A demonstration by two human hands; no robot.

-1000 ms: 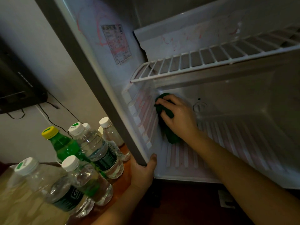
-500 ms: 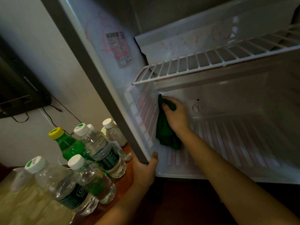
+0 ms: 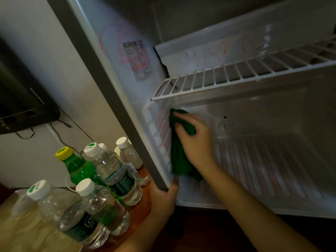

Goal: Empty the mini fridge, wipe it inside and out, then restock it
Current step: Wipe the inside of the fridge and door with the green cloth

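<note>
The mini fridge (image 3: pixel 127 113) stands open, and no food or bottles show inside it. My right hand (image 3: pixel 195 140) holds a green cloth (image 3: pixel 179 160) against the ribbed left inner wall, just below the white wire shelf (image 3: pixel 236 77). The cloth hangs down from my fingers toward the ribbed fridge floor (image 3: pixel 263 170). My left hand (image 3: pixel 164 197) grips the lower front corner of the fridge's left side wall. Several clear water bottles (image 3: pixel 112 170) and one green bottle with a yellow cap (image 3: pixel 78 166) stand outside, left of the fridge.
The bottles stand on a wooden surface (image 3: pixel 141 206) with a pale mat (image 3: pixel 21 231) at the front left. A dark device (image 3: pixel 23 99) with cables hangs on the wall at the left. A round knob (image 3: pixel 225 125) sits on the fridge's back wall.
My right hand with the cloth has moved up the left inner wall, and the cloth now hangs lower from it. My left hand keeps its grip on the corner.
</note>
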